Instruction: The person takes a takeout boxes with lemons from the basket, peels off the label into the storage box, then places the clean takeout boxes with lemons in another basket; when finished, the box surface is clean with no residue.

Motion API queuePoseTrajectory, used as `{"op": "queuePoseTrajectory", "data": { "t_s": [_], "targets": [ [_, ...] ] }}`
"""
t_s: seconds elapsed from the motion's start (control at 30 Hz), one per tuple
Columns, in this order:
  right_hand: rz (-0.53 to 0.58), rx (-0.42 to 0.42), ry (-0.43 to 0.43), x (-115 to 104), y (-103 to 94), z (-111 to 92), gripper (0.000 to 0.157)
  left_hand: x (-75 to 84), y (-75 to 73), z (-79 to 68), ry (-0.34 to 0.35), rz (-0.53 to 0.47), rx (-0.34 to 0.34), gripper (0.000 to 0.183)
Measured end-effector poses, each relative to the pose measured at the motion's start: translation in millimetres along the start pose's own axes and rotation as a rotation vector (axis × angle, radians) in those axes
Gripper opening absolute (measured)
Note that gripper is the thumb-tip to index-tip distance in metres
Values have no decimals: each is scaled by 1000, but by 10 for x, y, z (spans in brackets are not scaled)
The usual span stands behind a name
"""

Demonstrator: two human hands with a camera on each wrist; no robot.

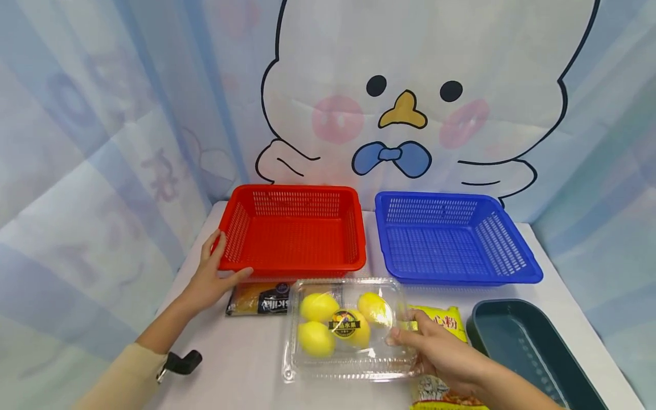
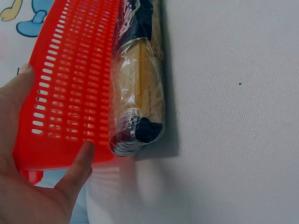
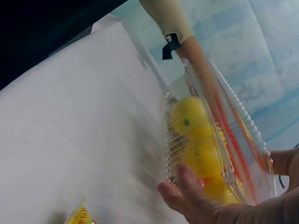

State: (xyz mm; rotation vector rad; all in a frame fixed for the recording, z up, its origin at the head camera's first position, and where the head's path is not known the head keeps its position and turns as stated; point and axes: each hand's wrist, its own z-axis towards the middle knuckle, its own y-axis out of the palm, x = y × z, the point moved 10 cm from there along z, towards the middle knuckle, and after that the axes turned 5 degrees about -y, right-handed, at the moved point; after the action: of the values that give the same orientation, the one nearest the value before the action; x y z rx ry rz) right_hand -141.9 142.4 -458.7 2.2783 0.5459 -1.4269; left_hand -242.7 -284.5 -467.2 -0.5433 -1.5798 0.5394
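Note:
My left hand (image 1: 209, 283) rests with spread fingers on the left front corner of a red plastic basket (image 1: 297, 272). In the left wrist view the thumb (image 2: 83, 164) lies along the perforated wall. A clear plastic box (image 1: 379, 364) holding several lemons (image 1: 319, 307) and bearing a round fruit label is gripped at its right end by my right hand (image 1: 435, 347). The box is raised over the table in front of the basket. In the right wrist view its lemons (image 3: 191, 116) show through the ribbed side. A pack of spaghetti (image 1: 256, 300) lies between basket and box, partly covered.
To the right of the red basket stands a blue basket (image 1: 435, 280). A dark green bin (image 1: 512, 341) is at the front right. Beside it, a yellow printed packet (image 1: 446, 393) lies partly under my right hand. Curtains with a cartoon bird (image 1: 405, 51) enclose the white table (image 1: 230, 364).

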Motion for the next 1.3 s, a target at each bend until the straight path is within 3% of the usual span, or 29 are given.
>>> {"op": "queuePoseTrajectory", "data": {
  "t_s": [0.23, 0.5, 0.8, 1.1, 1.3],
  "targets": [
    [84, -46, 38, 153, 63, -58, 57, -26, 13, 28, -17, 15, -21, 119],
    [102, -4, 84, 343, 85, -60, 43, -48, -3, 40, -24, 32, -21, 120],
    [21, 13, 96, 491, 139, -46, 37, -52, 9, 42, -24, 45, -16, 119],
    [16, -57, 136, 465, 106, -22, 34, -17, 1, 44, -14, 61, -6, 118],
    [-64, -56, 162, 434, 52, -7, 32, -28, 12, 51, -15, 76, -3, 118]
  ]
}}
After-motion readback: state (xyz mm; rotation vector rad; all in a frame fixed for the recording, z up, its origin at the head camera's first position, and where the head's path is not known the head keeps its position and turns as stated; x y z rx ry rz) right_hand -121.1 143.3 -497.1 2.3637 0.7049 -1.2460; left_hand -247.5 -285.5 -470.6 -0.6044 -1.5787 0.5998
